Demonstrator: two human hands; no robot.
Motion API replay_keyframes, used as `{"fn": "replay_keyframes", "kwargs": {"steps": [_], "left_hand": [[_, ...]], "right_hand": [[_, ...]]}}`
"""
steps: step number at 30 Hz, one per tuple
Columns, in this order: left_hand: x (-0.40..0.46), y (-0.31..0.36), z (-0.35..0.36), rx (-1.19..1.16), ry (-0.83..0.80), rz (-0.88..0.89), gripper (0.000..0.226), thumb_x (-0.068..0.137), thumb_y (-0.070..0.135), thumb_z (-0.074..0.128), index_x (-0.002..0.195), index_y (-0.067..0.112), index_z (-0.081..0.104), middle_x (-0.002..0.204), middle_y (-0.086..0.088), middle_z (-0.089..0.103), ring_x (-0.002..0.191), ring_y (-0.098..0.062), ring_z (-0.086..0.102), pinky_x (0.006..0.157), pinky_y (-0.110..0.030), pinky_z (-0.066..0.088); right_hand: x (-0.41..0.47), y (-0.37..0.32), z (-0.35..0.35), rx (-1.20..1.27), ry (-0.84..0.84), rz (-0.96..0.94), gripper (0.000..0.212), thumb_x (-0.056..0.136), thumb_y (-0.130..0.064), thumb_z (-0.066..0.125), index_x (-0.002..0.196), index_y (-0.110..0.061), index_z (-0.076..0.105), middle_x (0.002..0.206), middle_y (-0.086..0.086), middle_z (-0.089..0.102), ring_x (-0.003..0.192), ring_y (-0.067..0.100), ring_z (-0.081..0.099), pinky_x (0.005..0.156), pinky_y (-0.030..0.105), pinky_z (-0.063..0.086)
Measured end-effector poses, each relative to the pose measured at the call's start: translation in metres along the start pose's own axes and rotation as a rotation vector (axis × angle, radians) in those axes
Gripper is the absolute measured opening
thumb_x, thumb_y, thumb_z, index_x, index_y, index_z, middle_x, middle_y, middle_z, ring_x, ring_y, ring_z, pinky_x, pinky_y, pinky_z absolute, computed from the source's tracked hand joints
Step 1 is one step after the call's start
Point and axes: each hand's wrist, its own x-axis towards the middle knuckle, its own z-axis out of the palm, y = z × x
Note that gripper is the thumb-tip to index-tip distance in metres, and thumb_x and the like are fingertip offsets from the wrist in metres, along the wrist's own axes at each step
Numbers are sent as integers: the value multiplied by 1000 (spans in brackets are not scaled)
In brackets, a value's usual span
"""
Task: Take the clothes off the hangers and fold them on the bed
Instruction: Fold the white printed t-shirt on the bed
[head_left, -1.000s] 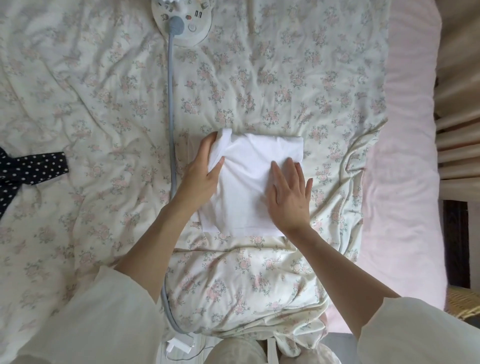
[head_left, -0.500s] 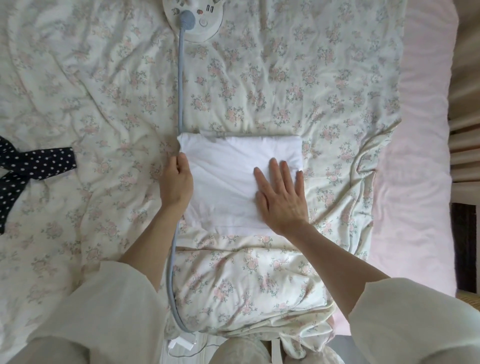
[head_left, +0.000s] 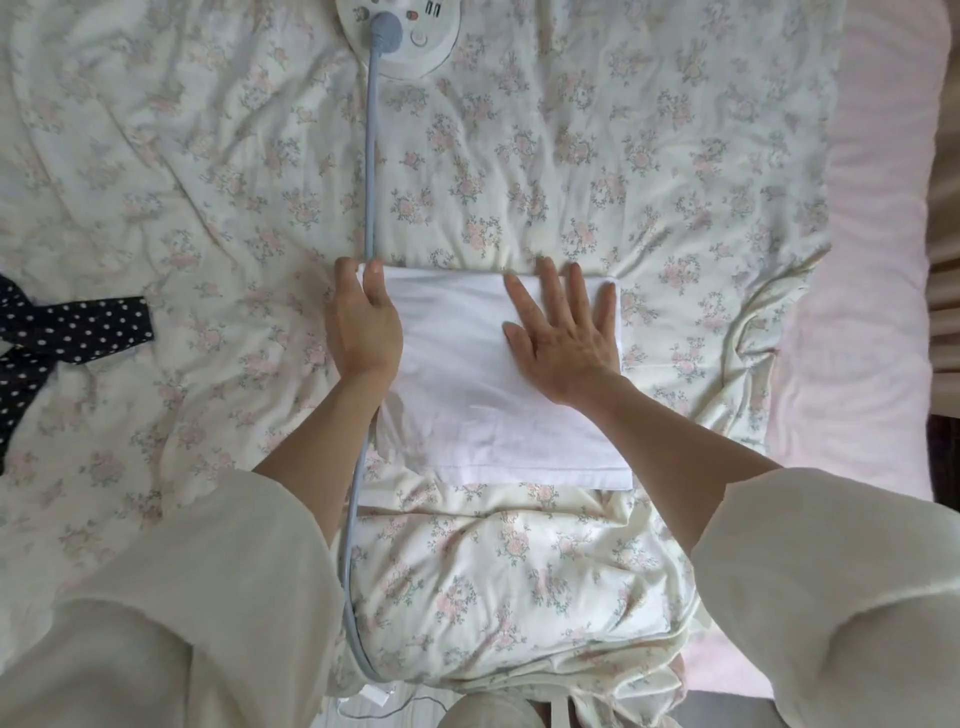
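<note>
White garment: folded, flat on the floral bed near its front edge. Left hand grips its far-left corner, fingers curled; right hand presses flat, fingers spread.

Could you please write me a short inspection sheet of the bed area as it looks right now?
Surface: floral quilt, wrinkled, over a pink sheet.
Job's things: white garment folded into a rectangle; polka-dot garment at the left edge, unfolded.
Clutter: round white device at the top.
Hands: left hand grips the white garment's far left corner; right hand presses flat on it.
Cables: blue cable runs from the device down the bed, under the left arm.
Surroundings: wooden slats on the right.
</note>
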Motion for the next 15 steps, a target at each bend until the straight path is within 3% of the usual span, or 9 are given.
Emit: {"fn": "replay_keyframes", "kwargs": {"steps": [4, 6, 9, 13, 15], "left_hand": [[5, -4, 6, -19, -4, -72, 34, 102, 31, 34, 110, 1, 49, 81, -6, 49, 77, -22, 44, 63, -29, 31], [4, -4, 3, -79, -67, -64, 31, 101, 31, 37, 96, 5, 51, 72, 3, 45, 69, -16, 42, 62, -27, 30], [-12, -13, -7, -174, -148, -122, 33, 97, 39, 45, 73, 18, 39, 68, 7, 40, 60, -5, 39, 54, -16, 35], [-54, -28, -16, -185, -165, -214, 36, 93, 42, 52, 83, 9, 42, 73, 4, 42, 62, -7, 43, 54, -16, 36], [-71, -30, -16, -84, -140, -193, 33, 97, 36, 47, 92, 3, 47, 74, -1, 49, 64, -13, 49, 60, -27, 39]], "right_hand": [[7, 19, 0, -5, -54, 76, 57, 94, -58, 2, 143, -41, -21, 155, 0, -25, 143, 25, -23, 110, 58, -15], [6, 20, 0, -10, -63, 85, 57, 95, -56, 2, 144, -39, -21, 155, 1, -25, 142, 26, -23, 112, 57, -13], [-2, 10, 4, 29, 23, 115, 58, 97, -51, 6, 148, -32, -14, 157, 8, -20, 143, 29, -20, 114, 55, -11], [-35, -12, 24, 98, 180, 9, 58, 97, -45, 17, 151, -29, 3, 158, 15, -5, 144, 37, -7, 113, 61, -7], [-55, -23, 39, 89, 194, -51, 59, 95, -49, 20, 151, -30, 12, 158, 15, 2, 144, 39, 0, 110, 64, -7]]}}
